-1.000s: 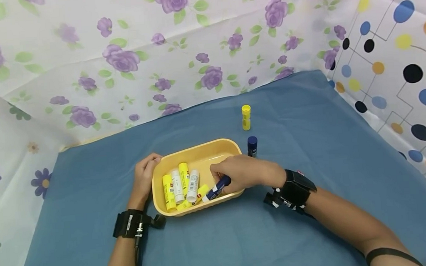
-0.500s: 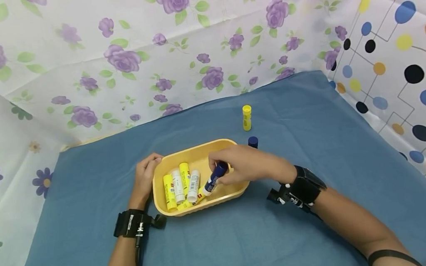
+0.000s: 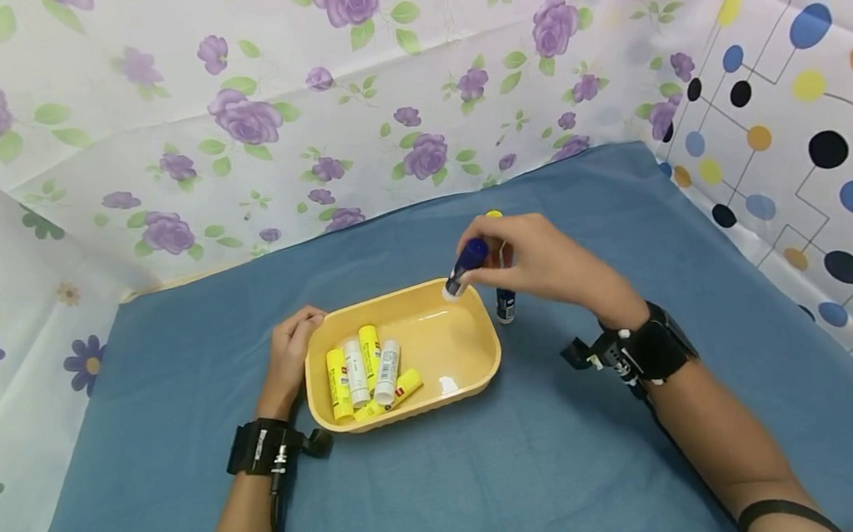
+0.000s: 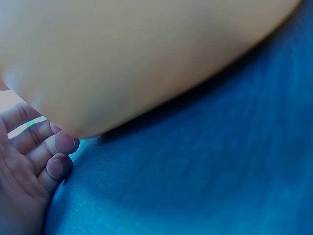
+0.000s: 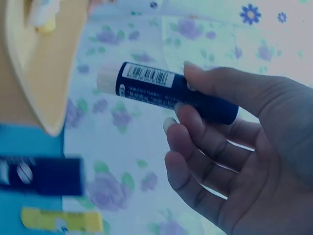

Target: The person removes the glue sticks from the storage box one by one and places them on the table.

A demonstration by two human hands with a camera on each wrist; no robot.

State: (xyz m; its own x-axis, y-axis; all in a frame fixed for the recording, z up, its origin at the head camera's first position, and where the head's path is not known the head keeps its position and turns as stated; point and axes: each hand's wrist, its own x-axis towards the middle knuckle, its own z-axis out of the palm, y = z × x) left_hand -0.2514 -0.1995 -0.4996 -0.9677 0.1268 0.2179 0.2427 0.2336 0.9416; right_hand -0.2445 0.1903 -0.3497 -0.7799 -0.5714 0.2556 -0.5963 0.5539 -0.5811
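My right hand (image 3: 546, 261) pinches a navy glue stick (image 3: 464, 267) with a white base, tilted, above the far right corner of the yellow tray (image 3: 456, 355). The right wrist view shows the barcode label of this navy glue stick (image 5: 151, 76) between thumb and fingertips. My left hand (image 3: 286, 356) grips the tray's left end; the left wrist view shows its curled fingers (image 4: 58, 166) against the outer wall. Several yellow glue sticks (image 3: 339, 386) and white glue sticks (image 3: 386, 373) lie in the tray's left half.
Another navy glue stick (image 3: 506, 306) stands on the blue cloth (image 3: 444, 490) just right of the tray. Behind the right hand, a yellow glue stick (image 3: 494, 213) shows only its top. Flowered sheeting (image 3: 254, 179) rises behind the cloth; dotted sheeting (image 3: 823, 143) stands at the right.
My right hand has lifted the navy glue stick out of the tray's interior and moved it away and to the right. My left hand keeps its place on the tray.
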